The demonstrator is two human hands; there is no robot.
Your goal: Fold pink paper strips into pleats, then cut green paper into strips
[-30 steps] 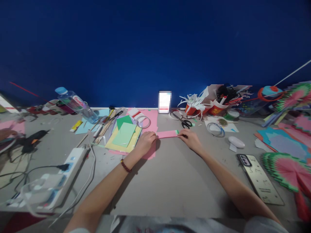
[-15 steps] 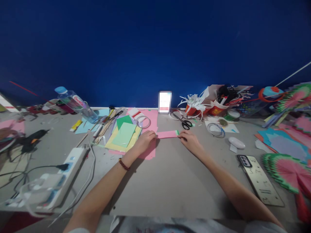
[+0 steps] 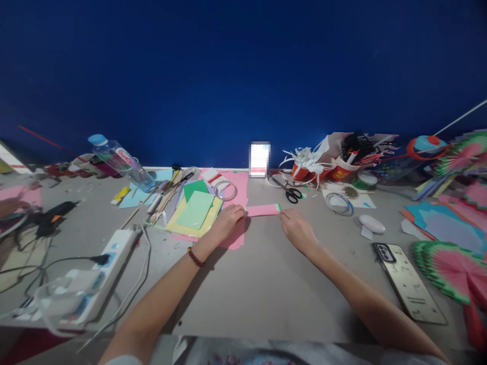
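A narrow pink paper strip [image 3: 262, 210] with a green edge at its right end lies flat on the grey table [image 3: 266, 284], stretched between my hands. My left hand [image 3: 227, 223] is curled shut on the strip's left end, resting on a pink sheet [image 3: 235, 238]. My right hand [image 3: 296, 228] sits just below the strip's right end, fingers bent, fingertips touching it. A bead bracelet is on my left wrist.
Yellow and green sheets [image 3: 196, 213], sticks and a tape ring [image 3: 225, 190] lie left; a water bottle [image 3: 119, 161], glue gun [image 3: 53, 219] and power strip [image 3: 97, 274] farther left. Scissors [image 3: 287, 190], red cups [image 3: 327, 170], a phone [image 3: 409, 289] and folded paper fans [image 3: 449, 263] lie right.
My right hand has slid slightly toward me at the strip's right end. The left hand and strip stay put.
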